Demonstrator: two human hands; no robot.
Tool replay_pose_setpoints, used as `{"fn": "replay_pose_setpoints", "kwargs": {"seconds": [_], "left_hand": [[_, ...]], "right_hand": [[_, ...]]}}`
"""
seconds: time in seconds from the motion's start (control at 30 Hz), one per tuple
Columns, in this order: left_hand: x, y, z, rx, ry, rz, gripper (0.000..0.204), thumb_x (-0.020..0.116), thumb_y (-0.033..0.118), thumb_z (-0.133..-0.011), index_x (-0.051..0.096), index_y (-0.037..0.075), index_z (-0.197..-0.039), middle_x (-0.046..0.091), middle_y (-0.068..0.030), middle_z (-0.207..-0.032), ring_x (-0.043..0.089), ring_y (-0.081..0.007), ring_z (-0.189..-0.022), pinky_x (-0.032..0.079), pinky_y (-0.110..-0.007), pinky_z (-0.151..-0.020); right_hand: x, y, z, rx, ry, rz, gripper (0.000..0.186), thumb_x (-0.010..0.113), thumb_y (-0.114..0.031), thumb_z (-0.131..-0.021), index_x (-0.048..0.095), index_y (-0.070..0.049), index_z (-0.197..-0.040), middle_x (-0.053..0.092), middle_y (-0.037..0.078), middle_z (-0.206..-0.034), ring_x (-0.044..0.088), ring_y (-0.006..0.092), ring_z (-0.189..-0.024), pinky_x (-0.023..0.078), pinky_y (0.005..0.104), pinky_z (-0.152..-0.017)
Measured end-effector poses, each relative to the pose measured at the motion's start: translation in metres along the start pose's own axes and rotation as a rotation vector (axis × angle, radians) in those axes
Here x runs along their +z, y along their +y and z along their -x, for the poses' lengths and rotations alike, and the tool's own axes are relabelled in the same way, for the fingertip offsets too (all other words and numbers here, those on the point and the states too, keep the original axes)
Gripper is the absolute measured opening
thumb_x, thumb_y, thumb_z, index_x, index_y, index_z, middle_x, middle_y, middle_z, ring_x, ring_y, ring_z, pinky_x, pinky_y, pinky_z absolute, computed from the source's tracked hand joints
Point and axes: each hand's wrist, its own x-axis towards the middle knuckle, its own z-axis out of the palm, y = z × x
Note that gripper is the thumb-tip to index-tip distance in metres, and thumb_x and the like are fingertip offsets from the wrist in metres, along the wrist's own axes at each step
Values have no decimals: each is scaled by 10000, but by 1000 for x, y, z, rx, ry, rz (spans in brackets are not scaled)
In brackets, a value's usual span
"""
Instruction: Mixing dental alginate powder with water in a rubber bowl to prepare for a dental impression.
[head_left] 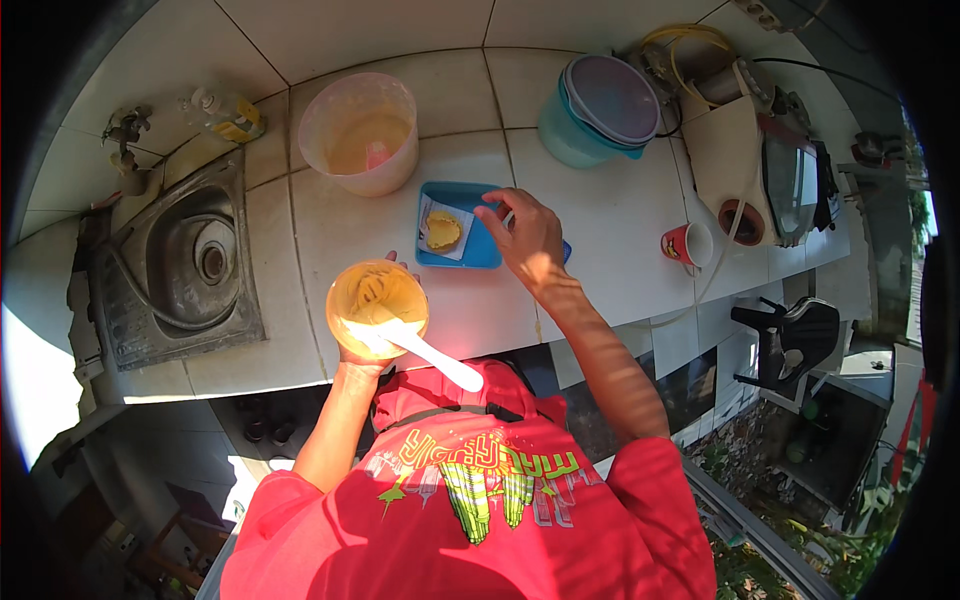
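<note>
My left hand (pixel 358 356) is closed round a yellow bowl (pixel 345 300) with thick yellow mixture inside and a white spatula (pixel 440 368) resting across it. My right hand (pixel 525 230) is over the right part of a blue tray (pixel 470 255), fingers bent and apart, nothing visible between them. On the tray, a yellow round patty or dollop (pixel 443 230) lies on white paper (pixel 430 210). A small dark blue object (pixel 566 250) is partly hidden beside my right wrist.
A steel sink (pixel 145 310) with tap and bottles is left. A pink translucent tub (pixel 330 110) and teal lidded container (pixel 575 140) stand behind. A red cup (pixel 683 243), beige appliance (pixel 730 170) and hoses are right; a black chair (pixel 795 340) stands beyond the counter edge.
</note>
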Motion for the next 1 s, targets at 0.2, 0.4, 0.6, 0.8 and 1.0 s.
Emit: {"fn": "replay_pose_setpoints", "kwargs": {"seconds": [0.2,0.4,0.6,0.8,1.0], "left_hand": [[-8,-10,10,65,217,-284,623,454,483,-948,374,97,-1430,539,-141,-1325,517,-331,-1218,451,-541,-986],[-15,-57,-14,-35,88,-293,551,419,481,-948,503,80,-1316,539,-158,-1323,533,-334,-1195,467,-529,-969],[-1,-84,-29,-219,192,-82,550,392,428,-948,497,42,-1326,559,-168,-1310,553,-327,-1186,460,-497,-997],[14,-109,-33,-243,88,-85,529,382,394,-943,512,19,-1293,585,-172,-1266,577,-321,-1149,468,-471,-996],[8,-133,-58,-104,200,-189,430,379,384,-940,581,38,-1095,640,-147,-1116,618,-281,-1034,508,-434,-924]], "right_hand": [[-41,-62,92,197,-502,-280,329,615,-314,-920,548,8,-944,647,182,-775,639,362,-694,493,426,-620],[-39,-63,122,186,-551,205,211,622,-204,-885,546,-59,-1018,663,157,-825,658,346,-771,512,443,-654],[-94,-43,117,-162,-503,567,256,606,-118,-833,602,-83,-1087,626,89,-922,663,251,-833,550,376,-645],[-100,-15,123,-93,-334,680,299,614,-77,-808,629,-93,-1107,628,94,-901,671,245,-777,554,366,-624],[-87,2,168,1059,-710,-643,249,543,-171,-926,682,-45,-1091,634,148,-683,623,355,-589,479,428,-553]]}}
